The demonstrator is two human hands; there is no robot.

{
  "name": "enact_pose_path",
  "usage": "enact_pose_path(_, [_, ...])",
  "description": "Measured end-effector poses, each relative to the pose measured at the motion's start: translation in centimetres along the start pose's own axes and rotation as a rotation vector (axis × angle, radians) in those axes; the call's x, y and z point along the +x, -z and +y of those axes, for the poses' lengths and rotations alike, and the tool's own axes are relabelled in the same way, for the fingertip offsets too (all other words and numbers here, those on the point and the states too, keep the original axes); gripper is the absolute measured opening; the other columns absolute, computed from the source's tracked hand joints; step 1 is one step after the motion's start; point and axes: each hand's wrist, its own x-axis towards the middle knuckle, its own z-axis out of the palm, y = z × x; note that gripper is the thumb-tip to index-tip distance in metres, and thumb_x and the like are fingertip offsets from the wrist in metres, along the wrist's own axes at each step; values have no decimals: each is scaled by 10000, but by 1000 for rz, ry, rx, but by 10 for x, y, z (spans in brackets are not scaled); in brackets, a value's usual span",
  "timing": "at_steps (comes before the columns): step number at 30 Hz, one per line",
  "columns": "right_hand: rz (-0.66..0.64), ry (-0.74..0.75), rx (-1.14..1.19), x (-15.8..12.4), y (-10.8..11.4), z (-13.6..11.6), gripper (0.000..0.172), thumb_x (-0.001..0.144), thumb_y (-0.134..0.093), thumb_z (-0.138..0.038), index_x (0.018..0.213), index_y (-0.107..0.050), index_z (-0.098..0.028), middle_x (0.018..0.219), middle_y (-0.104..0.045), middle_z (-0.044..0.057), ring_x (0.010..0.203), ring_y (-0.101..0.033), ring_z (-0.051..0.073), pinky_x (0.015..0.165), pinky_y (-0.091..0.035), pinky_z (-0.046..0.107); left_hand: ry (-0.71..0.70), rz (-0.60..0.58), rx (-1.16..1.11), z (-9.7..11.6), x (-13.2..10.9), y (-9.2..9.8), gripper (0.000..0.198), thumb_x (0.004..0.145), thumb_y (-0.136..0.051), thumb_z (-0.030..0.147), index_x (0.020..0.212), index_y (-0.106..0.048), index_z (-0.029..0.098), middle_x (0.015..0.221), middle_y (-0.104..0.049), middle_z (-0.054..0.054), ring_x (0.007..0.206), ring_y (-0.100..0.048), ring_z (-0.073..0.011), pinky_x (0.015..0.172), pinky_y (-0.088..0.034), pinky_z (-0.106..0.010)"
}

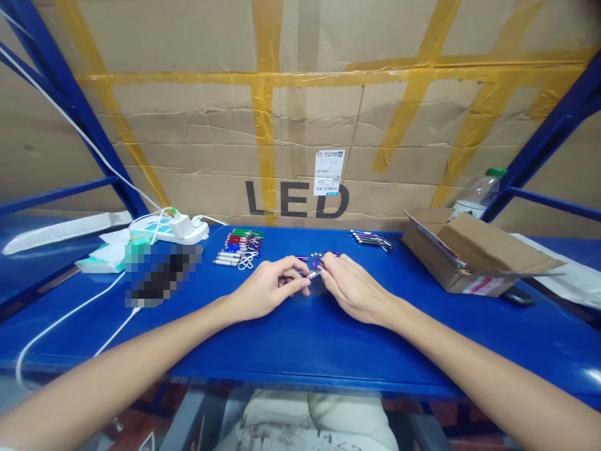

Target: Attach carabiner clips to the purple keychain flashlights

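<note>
At the middle of the blue table my left hand (268, 287) and my right hand (353, 287) meet over a keychain flashlight (313, 274), a small tube with a silver end and a purple-red carabiner clip. My right hand's thumb and fingers pinch it from the right. The thumb and fingers of my left hand close on its left end, and the fingers partly hide the tube. Just behind the hands lie a few small silver discs (315, 254) and a dark tube (300, 258). Left of them rests a row of green, red, blue and silver keychain flashlights (237, 247) with clips.
More dark keychain flashlights (370, 240) lie at the back right, beside an open cardboard box (474, 250). A plastic bottle (476, 191) stands behind it. At left are a power strip (188, 233), white cables, tissues (110, 250) and a pixelated dark object (164, 275). Taped cardboard backs the table.
</note>
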Motion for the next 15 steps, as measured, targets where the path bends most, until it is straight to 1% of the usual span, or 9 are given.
enact_pose_path(7, [-13,18,3,0,2,-2,251,1135,-278,-289,904,-372,-266,863,-596,47,751,-525,243,746,-413,363,-10,-29,-36,0,-2,0,221,1066,-613,373,1172,-634,180,972,-839,-63,865,-752,-180,785,-543,-282])
enact_pose_path(15, [-10,6,16,0,2,-3,238,1128,-282,-275,903,-360,-266,859,-593,46,766,-540,245,742,-417,361,0,1,-65,0,-1,0,244,1053,-631,391,1162,-633,172,968,-838,-81,820,-731,-178,743,-559,-283])
